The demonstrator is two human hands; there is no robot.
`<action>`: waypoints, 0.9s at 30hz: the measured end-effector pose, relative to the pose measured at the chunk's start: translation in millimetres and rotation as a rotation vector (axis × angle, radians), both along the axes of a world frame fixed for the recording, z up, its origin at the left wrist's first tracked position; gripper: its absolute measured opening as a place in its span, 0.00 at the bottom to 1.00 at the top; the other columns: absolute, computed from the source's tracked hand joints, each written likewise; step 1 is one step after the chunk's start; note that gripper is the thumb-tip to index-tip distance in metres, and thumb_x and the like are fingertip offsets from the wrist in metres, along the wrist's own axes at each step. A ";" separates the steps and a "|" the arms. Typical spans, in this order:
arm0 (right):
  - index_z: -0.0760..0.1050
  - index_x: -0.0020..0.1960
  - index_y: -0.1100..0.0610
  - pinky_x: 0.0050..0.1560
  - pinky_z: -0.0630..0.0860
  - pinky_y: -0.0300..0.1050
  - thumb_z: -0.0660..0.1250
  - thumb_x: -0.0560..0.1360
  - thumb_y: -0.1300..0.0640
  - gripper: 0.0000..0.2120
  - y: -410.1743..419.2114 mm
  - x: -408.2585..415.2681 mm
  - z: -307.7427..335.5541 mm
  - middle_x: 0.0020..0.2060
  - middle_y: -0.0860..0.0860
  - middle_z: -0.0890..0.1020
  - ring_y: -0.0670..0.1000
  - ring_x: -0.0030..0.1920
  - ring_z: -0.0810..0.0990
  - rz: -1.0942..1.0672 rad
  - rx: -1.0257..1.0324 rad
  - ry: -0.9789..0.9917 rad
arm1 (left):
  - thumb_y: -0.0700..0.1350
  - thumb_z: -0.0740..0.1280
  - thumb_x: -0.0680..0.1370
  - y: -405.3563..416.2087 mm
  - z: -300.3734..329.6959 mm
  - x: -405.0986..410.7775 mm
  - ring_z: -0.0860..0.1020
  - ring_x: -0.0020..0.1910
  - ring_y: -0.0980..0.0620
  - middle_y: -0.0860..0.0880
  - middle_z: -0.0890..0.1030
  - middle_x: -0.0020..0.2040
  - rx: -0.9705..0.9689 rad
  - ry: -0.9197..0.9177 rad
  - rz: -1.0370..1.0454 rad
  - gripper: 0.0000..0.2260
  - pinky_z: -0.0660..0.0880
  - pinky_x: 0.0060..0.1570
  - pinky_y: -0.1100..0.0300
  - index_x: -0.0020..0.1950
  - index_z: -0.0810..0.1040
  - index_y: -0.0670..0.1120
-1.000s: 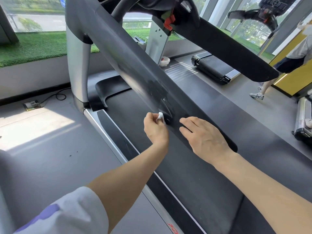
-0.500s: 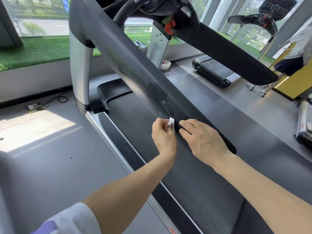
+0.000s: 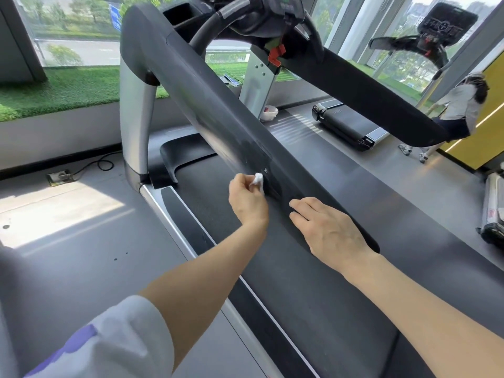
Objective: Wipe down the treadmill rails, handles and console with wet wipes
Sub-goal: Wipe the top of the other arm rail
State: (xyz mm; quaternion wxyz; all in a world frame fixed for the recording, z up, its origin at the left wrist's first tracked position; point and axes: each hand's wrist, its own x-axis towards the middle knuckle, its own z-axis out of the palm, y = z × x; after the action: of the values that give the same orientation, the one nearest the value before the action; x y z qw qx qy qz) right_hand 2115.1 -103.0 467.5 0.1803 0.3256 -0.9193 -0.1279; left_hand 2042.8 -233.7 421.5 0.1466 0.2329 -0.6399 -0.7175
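The left hand (image 3: 246,199) pinches a small, crumpled white wet wipe (image 3: 258,180) between thumb and curled fingers and presses it against the side of the treadmill's left rail (image 3: 215,110), a wide dark handrail that slopes down from the far upper left toward the near right. The wipe sits at the lower stretch of the rail, just left of a small pale mark on the rail's surface. The right hand (image 3: 328,231) lies flat on the same rail just near and right of the wipe, fingers straight and slightly spread, holding nothing; its fingertips (image 3: 296,205) point toward the left hand, close to it but apart.

The right rail (image 3: 376,94) runs parallel, farther right. Between the two rails at the far top sits the console (image 3: 275,12), only its lower part in view, with a red safety clip (image 3: 276,54) hanging beneath it. Below the hands stretches the dark running belt (image 3: 313,282), edged on the left by a silver side rail (image 3: 174,222). A grey upright post (image 3: 135,118) carries the left rail at the far end.

On the floor to the far left lie a socket box (image 3: 58,177) and a black cable. A second treadmill (image 3: 346,126) stands to the far right, and a person in a pale top (image 3: 461,105) is beside it. A white crumpled object (image 3: 269,112) lies on the floor beyond the belt.
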 end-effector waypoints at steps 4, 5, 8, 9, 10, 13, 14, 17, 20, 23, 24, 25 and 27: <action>0.82 0.44 0.59 0.48 0.78 0.39 0.74 0.55 0.70 0.18 -0.4 1.5 1.1 0.51 0.52 0.82 0.52 0.50 0.81 -0.024 -0.011 -0.035 | 0.40 0.63 0.78 2.3 -0.7 -2.1 0.75 0.42 0.50 0.45 0.79 0.47 0.000 -0.036 0.000 0.08 0.72 0.46 0.58 0.40 0.72 0.46; 0.82 0.43 0.59 0.47 0.78 0.39 0.74 0.54 0.70 0.18 -0.6 1.5 1.1 0.51 0.51 0.82 0.52 0.50 0.81 -0.026 -0.017 -0.039 | 0.40 0.63 0.78 6.8 -1.3 7.6 0.74 0.41 0.52 0.46 0.78 0.47 -0.010 -0.015 -0.042 0.08 0.70 0.43 0.62 0.39 0.72 0.45; 0.82 0.44 0.59 0.46 0.78 0.38 0.74 0.54 0.70 0.19 -0.6 0.7 1.5 0.51 0.51 0.82 0.51 0.50 0.81 -0.025 -0.006 -0.034 | 0.38 0.63 0.78 1.1 -0.7 7.8 0.71 0.39 0.53 0.45 0.77 0.47 -0.066 0.018 -0.054 0.07 0.66 0.40 0.65 0.40 0.72 0.44; 0.82 0.43 0.58 0.45 0.77 0.37 0.75 0.54 0.70 0.19 -0.8 0.7 1.9 0.51 0.51 0.82 0.51 0.50 0.80 -0.028 -0.002 -0.036 | 0.38 0.62 0.78 -6.2 2.7 -3.6 0.71 0.40 0.52 0.44 0.77 0.48 -0.080 0.010 -0.020 0.07 0.66 0.41 0.63 0.40 0.71 0.44; 0.82 0.43 0.58 0.44 0.77 0.37 0.75 0.54 0.70 0.19 -0.7 0.4 2.3 0.51 0.50 0.82 0.50 0.50 0.80 -0.034 0.000 -0.038 | 0.38 0.61 0.78 -14.3 8.3 -16.0 0.71 0.41 0.50 0.43 0.77 0.49 -0.084 0.000 0.011 0.06 0.66 0.42 0.61 0.41 0.71 0.44; 0.82 0.41 0.57 0.41 0.77 0.37 0.74 0.54 0.71 0.18 0.4 0.1 1.6 0.50 0.49 0.82 0.50 0.49 0.80 -0.041 0.001 -0.039 | 0.37 0.60 0.78 -23.1 19.1 -37.3 0.70 0.41 0.50 0.45 0.76 0.49 -0.094 -0.030 0.072 0.07 0.63 0.41 0.63 0.41 0.71 0.45; 0.81 0.41 0.57 0.41 0.77 0.37 0.74 0.54 0.70 0.17 0.7 0.3 1.0 0.50 0.49 0.82 0.50 0.49 0.80 -0.037 0.001 -0.040 | 0.37 0.60 0.78 -20.2 19.8 -35.6 0.70 0.41 0.51 0.47 0.75 0.49 -0.093 -0.029 0.073 0.07 0.65 0.42 0.62 0.41 0.71 0.45; 0.81 0.41 0.58 0.41 0.77 0.37 0.73 0.55 0.70 0.17 0.5 0.6 0.4 0.50 0.49 0.82 0.50 0.49 0.80 -0.030 -0.004 -0.024 | 0.35 0.59 0.77 -8.5 21.1 -20.3 0.71 0.40 0.54 0.52 0.73 0.47 -0.098 0.050 0.020 0.09 0.67 0.41 0.64 0.41 0.72 0.46; 0.82 0.41 0.58 0.42 0.77 0.37 0.73 0.55 0.70 0.16 1.1 1.7 0.4 0.50 0.50 0.82 0.51 0.49 0.81 -0.020 -0.005 -0.019 | 0.32 0.61 0.76 1.8 15.8 -1.9 0.70 0.39 0.57 0.52 0.74 0.45 -0.193 0.193 -0.041 0.09 0.65 0.35 0.69 0.41 0.74 0.46; 0.82 0.41 0.59 0.41 0.78 0.38 0.74 0.55 0.70 0.16 0.5 4.2 1.1 0.49 0.51 0.82 0.52 0.48 0.81 -0.038 -0.015 -0.022 | 0.30 0.61 0.74 13.8 5.4 18.8 0.70 0.37 0.59 0.52 0.72 0.42 -0.224 0.262 -0.117 0.10 0.65 0.35 0.71 0.41 0.75 0.44; 0.82 0.40 0.59 0.39 0.78 0.38 0.75 0.54 0.70 0.16 0.2 5.6 1.1 0.49 0.51 0.82 0.52 0.48 0.81 -0.051 -0.026 -0.024 | 0.30 0.61 0.74 16.4 2.4 24.8 0.70 0.37 0.59 0.53 0.71 0.41 -0.222 0.263 -0.140 0.10 0.65 0.35 0.71 0.40 0.75 0.45; 0.81 0.40 0.59 0.37 0.78 0.38 0.75 0.54 0.70 0.16 0.1 7.3 0.9 0.49 0.51 0.82 0.52 0.48 0.81 -0.064 -0.041 -0.026 | 0.30 0.61 0.74 18.2 -0.1 29.4 0.70 0.36 0.58 0.53 0.71 0.41 -0.224 0.260 -0.155 0.11 0.65 0.34 0.71 0.40 0.74 0.45; 0.81 0.41 0.59 0.34 0.78 0.39 0.75 0.55 0.70 0.16 0.8 10.9 -0.7 0.49 0.51 0.82 0.52 0.48 0.81 -0.076 -0.064 -0.034 | 0.30 0.62 0.74 19.9 -3.1 38.4 0.70 0.36 0.57 0.54 0.71 0.40 -0.224 0.253 -0.178 0.12 0.66 0.35 0.69 0.38 0.73 0.47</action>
State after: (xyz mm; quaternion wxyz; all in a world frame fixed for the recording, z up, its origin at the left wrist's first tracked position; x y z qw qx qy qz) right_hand 2126.0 -102.1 466.8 0.1700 0.2865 -0.9376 -0.0994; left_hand 2081.2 -213.9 418.3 0.1870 0.0657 -0.7101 -0.6756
